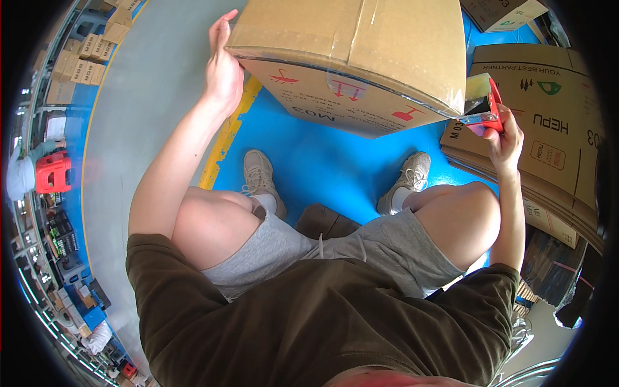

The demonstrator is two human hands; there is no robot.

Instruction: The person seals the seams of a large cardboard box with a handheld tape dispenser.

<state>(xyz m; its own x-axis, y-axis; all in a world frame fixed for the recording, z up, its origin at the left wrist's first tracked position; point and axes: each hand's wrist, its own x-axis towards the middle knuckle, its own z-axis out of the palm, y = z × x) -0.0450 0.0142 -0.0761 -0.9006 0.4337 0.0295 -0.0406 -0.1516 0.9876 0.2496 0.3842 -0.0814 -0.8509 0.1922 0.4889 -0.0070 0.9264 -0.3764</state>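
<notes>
A large brown cardboard box [290, 29] stands in front of me, with red marks on the side facing me. Clear packing tape [353, 39] runs down its top, and a shiny strip follows its near edge. My left hand [224, 76] rests against the box's left side, fingers stretched out, partly hidden by the box. At the right near corner, my right hand [508, 138] is closed round a red tape dispenser [495, 103] loaded with a roll of tape. The dispenser's front end touches or nearly touches that corner; which one, I cannot tell.
Flattened cartons [548, 122] are stacked at the right, with another box [503, 13] behind them. Under the box lies blue floor [335, 168] edged by a yellow line [222, 151]. Far left are small boxes [84, 64] and a red stool [53, 172].
</notes>
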